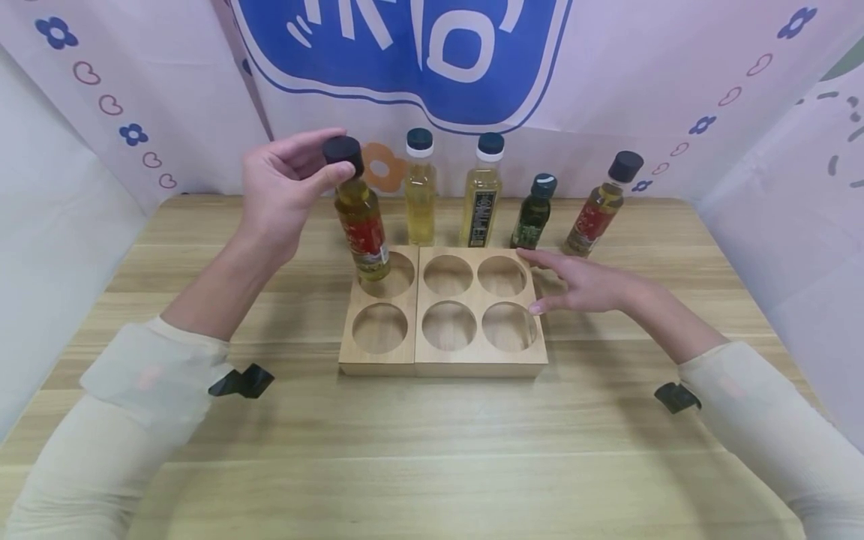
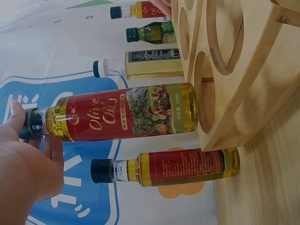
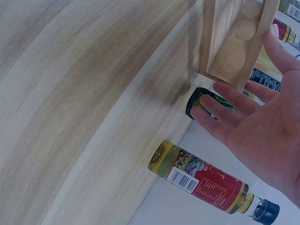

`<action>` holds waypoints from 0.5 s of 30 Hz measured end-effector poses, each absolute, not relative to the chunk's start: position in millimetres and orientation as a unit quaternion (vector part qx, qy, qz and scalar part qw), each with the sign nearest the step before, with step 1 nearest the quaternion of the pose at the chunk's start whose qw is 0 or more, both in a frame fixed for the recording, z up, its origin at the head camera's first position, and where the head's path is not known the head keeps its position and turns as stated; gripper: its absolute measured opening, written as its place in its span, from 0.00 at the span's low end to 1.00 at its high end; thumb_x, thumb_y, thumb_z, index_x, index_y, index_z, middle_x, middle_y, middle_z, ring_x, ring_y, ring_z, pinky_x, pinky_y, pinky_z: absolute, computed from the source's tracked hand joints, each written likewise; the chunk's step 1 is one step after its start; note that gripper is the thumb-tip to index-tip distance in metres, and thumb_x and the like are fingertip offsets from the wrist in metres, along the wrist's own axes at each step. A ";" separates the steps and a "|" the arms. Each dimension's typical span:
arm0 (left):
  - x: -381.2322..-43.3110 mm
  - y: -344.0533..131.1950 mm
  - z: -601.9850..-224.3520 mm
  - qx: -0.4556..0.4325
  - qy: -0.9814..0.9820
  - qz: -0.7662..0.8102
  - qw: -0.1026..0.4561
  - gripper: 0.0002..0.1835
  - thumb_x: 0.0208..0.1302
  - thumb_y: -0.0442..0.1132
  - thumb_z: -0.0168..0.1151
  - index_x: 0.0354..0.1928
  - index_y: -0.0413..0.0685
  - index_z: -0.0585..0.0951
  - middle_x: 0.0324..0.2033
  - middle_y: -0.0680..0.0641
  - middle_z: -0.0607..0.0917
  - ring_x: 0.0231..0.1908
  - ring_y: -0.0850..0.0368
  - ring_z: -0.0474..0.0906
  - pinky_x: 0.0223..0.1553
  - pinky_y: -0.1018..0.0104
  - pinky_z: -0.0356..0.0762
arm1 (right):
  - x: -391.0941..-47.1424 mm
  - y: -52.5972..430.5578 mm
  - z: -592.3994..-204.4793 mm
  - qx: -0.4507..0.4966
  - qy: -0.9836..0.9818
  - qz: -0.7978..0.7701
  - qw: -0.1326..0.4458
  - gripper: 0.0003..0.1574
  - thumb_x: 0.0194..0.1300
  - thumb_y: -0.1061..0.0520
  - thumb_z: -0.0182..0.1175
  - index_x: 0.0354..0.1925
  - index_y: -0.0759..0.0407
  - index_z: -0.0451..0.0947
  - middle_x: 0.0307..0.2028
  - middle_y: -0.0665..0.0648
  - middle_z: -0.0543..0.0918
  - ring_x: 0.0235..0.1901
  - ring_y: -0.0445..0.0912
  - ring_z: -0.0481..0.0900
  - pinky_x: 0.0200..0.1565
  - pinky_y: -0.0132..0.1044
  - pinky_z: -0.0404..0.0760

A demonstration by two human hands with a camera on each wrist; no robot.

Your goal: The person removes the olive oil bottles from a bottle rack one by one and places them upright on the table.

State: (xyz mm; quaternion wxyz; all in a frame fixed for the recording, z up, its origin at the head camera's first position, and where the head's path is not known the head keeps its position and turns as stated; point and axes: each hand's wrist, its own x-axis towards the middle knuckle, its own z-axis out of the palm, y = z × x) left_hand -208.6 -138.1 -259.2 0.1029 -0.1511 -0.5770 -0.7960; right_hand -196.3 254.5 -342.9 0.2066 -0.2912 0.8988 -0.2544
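By its black cap, my left hand pinches an olive oil bottle with a red label, thumb and fingers on either side. The bottle leans slightly, its base close over the far left hole of the wooden rack. In the left wrist view its front label reads "Olive Oil". My right hand touches the rack's right end with fingers extended and spread, thumb and index finger at its edge. The rack has round holes in two rows.
Behind the rack stand a clear yellow oil bottle, a black-labelled oil bottle, a small dark green bottle and a red-labelled bottle. Another red-labelled bottle shows in the left wrist view. A printed cloth hangs behind.
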 end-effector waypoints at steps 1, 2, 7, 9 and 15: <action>-208.5 -138.5 -258.8 -0.150 -0.575 -0.798 0.104 0.18 0.52 0.24 0.79 0.47 0.34 0.89 0.41 0.43 0.92 0.44 0.54 0.90 0.49 0.67 0.86 | -196.3 254.4 -343.1 -0.291 0.899 -0.254 0.207 0.61 0.67 0.47 0.71 0.81 0.68 0.47 0.77 0.74 0.56 0.76 0.70 0.56 0.73 0.67 0.57; -208.4 -138.7 -258.5 -0.149 -0.572 -0.800 0.105 0.17 0.52 0.24 0.79 0.47 0.34 0.89 0.41 0.43 0.92 0.44 0.54 0.90 0.50 0.67 0.86 | -196.4 254.3 -343.3 -0.291 0.899 -0.253 0.207 0.61 0.67 0.46 0.71 0.81 0.67 0.47 0.77 0.74 0.56 0.76 0.70 0.56 0.73 0.67 0.57; -207.6 -141.1 -256.6 -0.142 -0.566 -0.803 0.119 0.16 0.54 0.23 0.77 0.46 0.34 0.89 0.40 0.43 0.92 0.43 0.55 0.90 0.51 0.67 0.85 | -197.0 253.5 -343.6 -0.296 0.897 -0.256 0.206 0.61 0.67 0.47 0.71 0.81 0.68 0.47 0.77 0.75 0.56 0.75 0.70 0.56 0.73 0.67 0.57; -207.2 -142.3 -256.0 -0.138 -0.565 -0.804 0.127 0.15 0.55 0.21 0.76 0.46 0.34 0.89 0.40 0.43 0.92 0.43 0.55 0.90 0.52 0.67 0.85 | -197.1 253.4 -343.3 -0.297 0.897 -0.256 0.206 0.61 0.67 0.47 0.71 0.81 0.69 0.47 0.77 0.75 0.56 0.75 0.70 0.56 0.73 0.67 0.57; -205.6 -148.3 -253.7 -0.117 -0.565 -0.804 0.141 0.15 0.57 0.20 0.73 0.46 0.35 0.89 0.41 0.43 0.92 0.45 0.54 0.90 0.55 0.65 0.84 | -195.9 253.4 -342.0 -0.292 0.899 -0.252 0.207 0.61 0.67 0.46 0.71 0.81 0.68 0.47 0.77 0.75 0.55 0.76 0.71 0.55 0.74 0.67 0.56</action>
